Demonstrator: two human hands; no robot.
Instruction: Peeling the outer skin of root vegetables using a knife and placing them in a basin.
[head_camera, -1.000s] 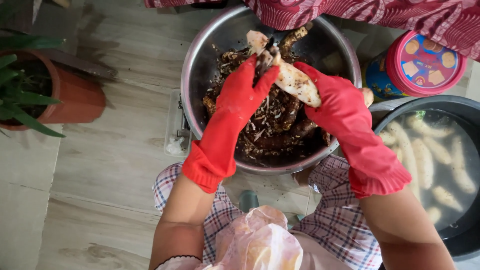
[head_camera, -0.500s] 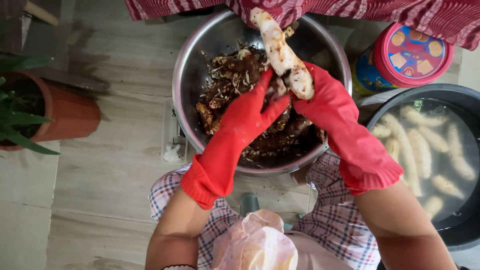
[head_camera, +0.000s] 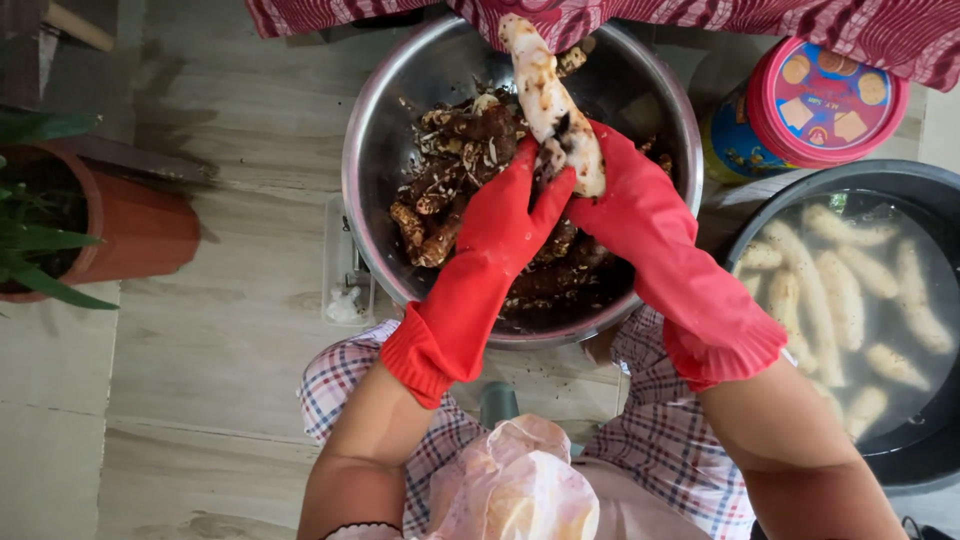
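Observation:
Both my hands wear long red rubber gloves. My right hand (head_camera: 628, 200) grips a pale, mostly peeled root (head_camera: 545, 100) held over a steel bowl (head_camera: 375, 140). My left hand (head_camera: 515, 215) presses against the root's lower end, fingers bent on it. The bowl is full of dark brown peelings and unpeeled roots (head_camera: 455, 195). Whether a knife is in either hand is hidden.
A black basin (head_camera: 900, 180) at the right holds several peeled roots in water. A round tin with a pink lid (head_camera: 825, 100) stands behind it. A terracotta plant pot (head_camera: 140, 230) sits at the left on the wooden floor. Red patterned cloth (head_camera: 700, 25) hangs at the top.
The root has turned more upright and risen toward the bowl's far rim. Both gloved hands have closed together around its lower end.

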